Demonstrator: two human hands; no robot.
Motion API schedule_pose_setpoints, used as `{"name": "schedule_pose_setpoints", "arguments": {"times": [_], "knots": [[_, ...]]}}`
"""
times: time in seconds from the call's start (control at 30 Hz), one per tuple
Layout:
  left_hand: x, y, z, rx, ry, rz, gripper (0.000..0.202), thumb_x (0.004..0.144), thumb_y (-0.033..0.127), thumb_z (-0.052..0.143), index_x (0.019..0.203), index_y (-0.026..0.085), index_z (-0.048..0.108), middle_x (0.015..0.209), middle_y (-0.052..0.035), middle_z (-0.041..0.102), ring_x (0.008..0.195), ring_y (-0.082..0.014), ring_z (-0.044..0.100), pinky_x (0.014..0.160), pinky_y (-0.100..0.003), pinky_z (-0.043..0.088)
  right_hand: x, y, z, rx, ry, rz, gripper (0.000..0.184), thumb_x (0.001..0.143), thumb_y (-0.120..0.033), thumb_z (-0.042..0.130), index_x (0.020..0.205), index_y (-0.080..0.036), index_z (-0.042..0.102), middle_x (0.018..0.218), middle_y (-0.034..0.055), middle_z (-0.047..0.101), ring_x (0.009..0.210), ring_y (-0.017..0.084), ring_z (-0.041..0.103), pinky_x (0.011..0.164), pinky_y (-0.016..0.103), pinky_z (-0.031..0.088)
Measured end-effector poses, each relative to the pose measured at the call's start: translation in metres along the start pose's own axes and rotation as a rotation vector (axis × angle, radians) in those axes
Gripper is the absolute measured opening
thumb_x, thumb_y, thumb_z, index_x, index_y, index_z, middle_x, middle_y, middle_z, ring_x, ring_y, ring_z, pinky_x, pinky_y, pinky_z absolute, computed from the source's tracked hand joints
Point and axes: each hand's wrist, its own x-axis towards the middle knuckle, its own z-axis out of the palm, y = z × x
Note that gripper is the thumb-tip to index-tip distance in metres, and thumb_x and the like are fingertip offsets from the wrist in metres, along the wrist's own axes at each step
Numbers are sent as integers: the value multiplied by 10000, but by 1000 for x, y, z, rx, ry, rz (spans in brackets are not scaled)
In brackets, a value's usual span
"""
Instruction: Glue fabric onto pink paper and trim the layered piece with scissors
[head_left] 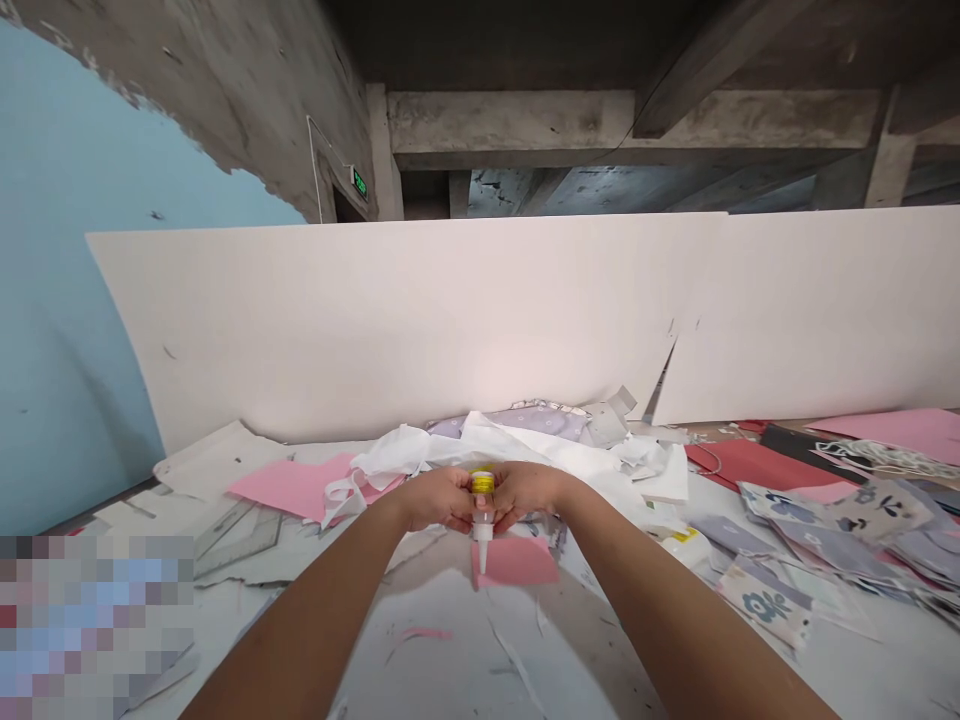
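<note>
Both my hands meet at the middle of the table around a small clear glue bottle with a yellow band. The bottle points nozzle down, its white tip touching a small pink paper piece. My left hand grips the bottle from the left with fingers curled. My right hand grips it from the right, fingers closed too. The pink piece lies flat on the white table top just in front of my hands.
White crumpled paper and a pink sheet lie behind my hands. Patterned fabric pieces and red and pink sheets cover the right side. A tall white board stands along the table's back. Paper scraps dot the table.
</note>
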Motion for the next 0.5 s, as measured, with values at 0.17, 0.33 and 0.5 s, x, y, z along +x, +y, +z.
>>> {"name": "schedule_pose_setpoints", "arguments": {"times": [0.17,0.33,0.5], "knots": [[5,-7,-2,43,8,-49,259,559,238,675,784,157,575,772,-16,580,784,-161,568,716,-286,437,4,6,3,-2,0,-13,292,489,-285,748,703,-153,601,585,-9,599,613,134,587,634,283,497],[5,-4,-3,68,19,-79,282,533,212,685,766,153,538,769,-6,556,788,-158,544,713,-287,433,5,6,1,-10,-22,-17,282,479,-248,748,669,-131,576,616,-9,589,622,122,578,656,283,493],[5,0,1,95,71,-97,327,536,242,676,800,156,504,791,-14,556,780,-166,554,710,-303,443,1,3,-3,0,-57,-11,273,500,-254,736,688,-137,576,651,-10,584,646,121,576,676,281,489]]}}
